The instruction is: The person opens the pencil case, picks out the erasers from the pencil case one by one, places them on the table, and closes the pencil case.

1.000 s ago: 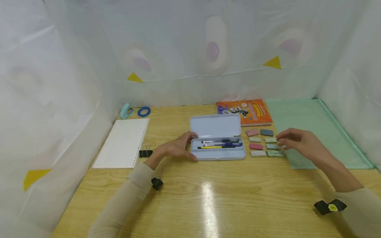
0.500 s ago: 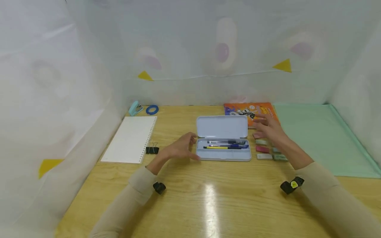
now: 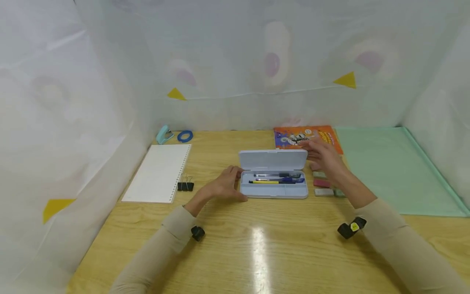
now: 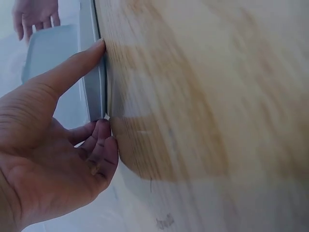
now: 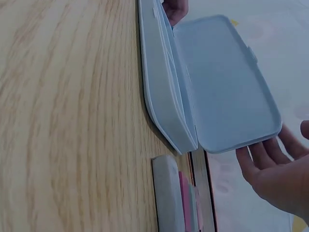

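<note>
A light blue pencil case (image 3: 262, 190) lies with its lid (image 3: 271, 160) raised at the back. Several pens (image 3: 271, 182) rest in its rear compartment, one of them yellow and black. My left hand (image 3: 225, 186) holds the case's left end, thumb at the front edge and curled fingers at the rear corner, as the left wrist view (image 4: 53, 125) confirms. Behind the lid's right corner are the extended fingers of my right hand (image 3: 326, 160). In the right wrist view those fingertips (image 5: 260, 153) touch the lid's edge, with the thumb apart from it.
Several erasers (image 3: 323, 192) lie right of the case, partly hidden by my right hand. Behind stands an orange book (image 3: 327, 136), with a green mat (image 3: 396, 175) to its right. On the left are a spiral notebook (image 3: 158, 173), binder clip (image 3: 185, 186), stapler (image 3: 163, 134) and blue ring (image 3: 185, 136).
My right hand has moved left from beside the erasers to the lid's right corner. The lid has tilted forward from its leaning-back position. My left hand stays at the case's left end.
</note>
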The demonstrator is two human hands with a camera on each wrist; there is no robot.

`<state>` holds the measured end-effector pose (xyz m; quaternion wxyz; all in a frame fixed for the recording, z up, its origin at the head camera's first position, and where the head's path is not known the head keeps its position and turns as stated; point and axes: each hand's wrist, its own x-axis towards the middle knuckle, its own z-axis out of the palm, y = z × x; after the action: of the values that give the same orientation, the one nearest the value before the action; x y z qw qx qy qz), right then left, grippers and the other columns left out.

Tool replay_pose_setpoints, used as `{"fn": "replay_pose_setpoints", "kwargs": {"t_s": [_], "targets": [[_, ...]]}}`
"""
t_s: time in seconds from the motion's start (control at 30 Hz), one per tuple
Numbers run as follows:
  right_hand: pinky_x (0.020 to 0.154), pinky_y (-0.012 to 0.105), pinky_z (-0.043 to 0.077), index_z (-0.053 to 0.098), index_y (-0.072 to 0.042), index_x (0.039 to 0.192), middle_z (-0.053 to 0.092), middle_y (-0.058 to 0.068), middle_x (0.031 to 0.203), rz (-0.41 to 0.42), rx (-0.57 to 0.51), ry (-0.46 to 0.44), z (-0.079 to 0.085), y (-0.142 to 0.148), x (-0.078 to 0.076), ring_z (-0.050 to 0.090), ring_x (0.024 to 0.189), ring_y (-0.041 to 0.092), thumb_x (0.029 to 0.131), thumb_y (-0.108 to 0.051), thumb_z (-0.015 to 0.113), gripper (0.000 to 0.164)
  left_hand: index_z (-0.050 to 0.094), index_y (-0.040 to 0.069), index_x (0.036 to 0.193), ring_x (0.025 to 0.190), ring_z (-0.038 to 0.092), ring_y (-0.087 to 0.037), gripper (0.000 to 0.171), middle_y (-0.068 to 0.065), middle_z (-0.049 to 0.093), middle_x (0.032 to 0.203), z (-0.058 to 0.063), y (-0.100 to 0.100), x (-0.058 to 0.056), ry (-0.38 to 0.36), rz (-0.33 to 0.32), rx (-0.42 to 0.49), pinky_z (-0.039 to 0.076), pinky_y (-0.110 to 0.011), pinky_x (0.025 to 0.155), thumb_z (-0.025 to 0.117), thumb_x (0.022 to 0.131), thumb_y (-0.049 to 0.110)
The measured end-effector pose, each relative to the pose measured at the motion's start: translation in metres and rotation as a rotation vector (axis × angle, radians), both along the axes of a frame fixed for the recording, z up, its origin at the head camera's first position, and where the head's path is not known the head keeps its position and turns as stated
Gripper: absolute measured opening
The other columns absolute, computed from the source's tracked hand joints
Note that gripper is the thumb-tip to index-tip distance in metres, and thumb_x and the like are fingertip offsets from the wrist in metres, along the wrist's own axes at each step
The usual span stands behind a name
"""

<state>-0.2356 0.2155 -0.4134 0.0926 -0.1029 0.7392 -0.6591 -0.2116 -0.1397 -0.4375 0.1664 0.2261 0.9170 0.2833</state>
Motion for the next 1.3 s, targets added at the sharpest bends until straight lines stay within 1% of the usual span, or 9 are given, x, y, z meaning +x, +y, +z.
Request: {"fn": "replay_pose_setpoints", "kwargs": {"t_s": [0.1,0.17,0.23,0.33,0.43,0.57,0.87,1.1,1.3], "targets": [[0.107,0.049,0.043,0.066,-0.006,0.137,0.067,-0.004,0.134,0.132,0.107,0.091,0.0,0.0,0.005,0.059,0.125,0.011,0.112,-0.044,0.042,0.052,0.039,-0.005,0.147,0.126,0.045,-0.03,0.092,-0.017,0.046,0.135,0.0,-0.001,0.0,0.01,-0.015,-0.02,0.041,-0.045,0.11,0.09,0.081,0.033],[0.109,0.059,0.04,0.07,-0.009,0.134,0.067,0.001,0.137,0.245,0.195,0.142,-0.001,-0.003,0.008,0.057,0.131,0.018,0.113,-0.039,0.043,0.046,0.036,-0.004,0.15,0.125,0.045,-0.031,0.094,-0.017,0.045,0.135,0.001,-0.001,0.001,-0.001,-0.016,-0.04,0.042,-0.045,0.108,0.088,0.082,0.036],[0.111,0.063,0.038,0.072,-0.016,0.132,0.064,0.003,0.142,0.349,0.302,0.197,-0.003,-0.008,0.012,0.055,0.136,0.025,0.113,-0.036,0.045,0.04,0.033,-0.003,0.152,0.125,0.045,-0.032,0.096,-0.018,0.044,0.137,0.002,-0.002,0.001,-0.009,-0.013,-0.054,0.042,-0.047,0.107,0.087,0.083,0.037],[0.112,0.06,0.039,0.073,-0.022,0.133,0.059,0.005,0.149,0.456,0.4,0.27,-0.008,-0.021,0.016,0.048,0.144,0.032,0.111,-0.032,0.052,0.032,0.03,-0.001,0.154,0.126,0.044,-0.033,0.098,-0.019,0.042,0.14,0.004,-0.003,0.002,-0.026,-0.009,-0.059,0.041,-0.049,0.106,0.086,0.084,0.038],[0.113,0.06,0.038,0.071,-0.019,0.135,0.052,0.011,0.156,0.513,0.472,0.378,-0.016,-0.032,0.019,0.039,0.148,0.038,0.107,-0.026,0.061,0.031,0.032,-0.001,0.154,0.129,0.043,-0.034,0.097,-0.02,0.041,0.143,0.005,-0.003,0.002,-0.019,-0.006,-0.058,0.04,-0.049,0.109,0.087,0.084,0.038],[0.116,0.063,0.032,0.069,-0.013,0.137,0.046,0.019,0.158,0.529,0.538,0.475,-0.024,-0.044,0.021,0.033,0.15,0.045,0.1,-0.018,0.07,0.037,0.033,0.001,0.154,0.131,0.043,-0.033,0.097,-0.018,0.042,0.144,0.004,-0.003,0.003,-0.017,0.001,-0.072,0.04,-0.048,0.111,0.087,0.083,0.038],[0.116,0.064,0.03,0.071,-0.01,0.132,0.048,0.019,0.156,0.497,0.606,0.506,-0.022,-0.05,0.027,0.035,0.148,0.047,0.096,-0.011,0.075,0.037,0.031,0.001,0.156,0.133,0.042,-0.033,0.099,-0.018,0.041,0.146,0.002,-0.003,0.005,-0.014,0.006,-0.079,0.04,-0.047,0.112,0.086,0.083,0.04],[0.111,0.064,0.038,0.072,-0.007,0.129,0.051,0.022,0.152,0.496,0.655,0.567,-0.019,-0.057,0.031,0.037,0.145,0.051,0.095,-0.006,0.075,0.034,0.032,0.002,0.156,0.134,0.042,-0.032,0.099,-0.017,0.041,0.147,0.002,-0.005,0.006,-0.002,0.015,-0.105,0.039,-0.046,0.113,0.086,0.083,0.041],[0.114,0.06,0.037,0.068,-0.008,0.137,0.055,0.017,0.15,0.453,0.613,0.59,-0.025,-0.035,0.031,0.042,0.145,0.043,0.099,-0.01,0.071,0.039,0.034,-0.001,0.157,0.139,0.04,-0.037,0.097,-0.021,0.042,0.15,0.005,-0.005,0.008,0.048,-0.001,-0.132,0.037,-0.048,0.116,0.087,0.085,0.037]]}}
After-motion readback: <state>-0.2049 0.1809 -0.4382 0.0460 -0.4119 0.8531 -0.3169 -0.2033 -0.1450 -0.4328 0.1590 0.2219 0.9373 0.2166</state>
